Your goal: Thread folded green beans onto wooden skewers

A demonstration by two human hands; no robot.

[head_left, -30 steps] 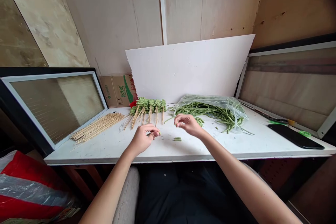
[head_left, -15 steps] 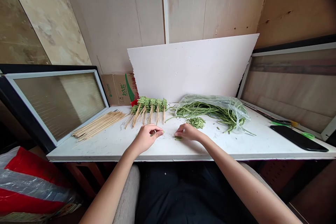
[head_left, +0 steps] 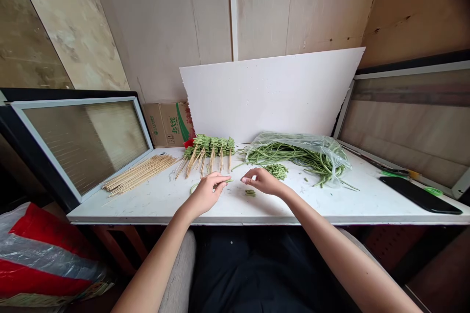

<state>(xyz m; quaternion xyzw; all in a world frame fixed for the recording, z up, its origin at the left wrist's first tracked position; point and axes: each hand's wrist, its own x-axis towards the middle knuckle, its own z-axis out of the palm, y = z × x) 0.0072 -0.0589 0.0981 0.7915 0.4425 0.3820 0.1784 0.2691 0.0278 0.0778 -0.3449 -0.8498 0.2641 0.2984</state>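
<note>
My left hand (head_left: 207, 192) pinches a green bean, its tip showing past the fingertips. Across a small gap, my right hand (head_left: 262, 181) hovers with thumb and fingers apart and nothing between them. Just below its fingers lie a few short bean pieces (head_left: 250, 193) side by side. A pile of cut beans (head_left: 277, 171) rests behind my right hand. Long green beans (head_left: 282, 152) spill from a clear plastic bag (head_left: 323, 143) at the back right. Skewered bean pieces (head_left: 211, 146) are stacked behind my left hand, their sticks pointing toward me.
Bare wooden skewers (head_left: 139, 172) lie at the left of the white table (head_left: 147, 211). A black phone (head_left: 418, 194) and a green ring (head_left: 433, 190) are at the right. A cardboard box (head_left: 167, 124) and white board (head_left: 271, 95) stand behind.
My right hand has lifted slightly off the short bean pieces and its fingers have opened, leaving the pieces in view. My left hand has shifted slightly, still pinching the bean.
</note>
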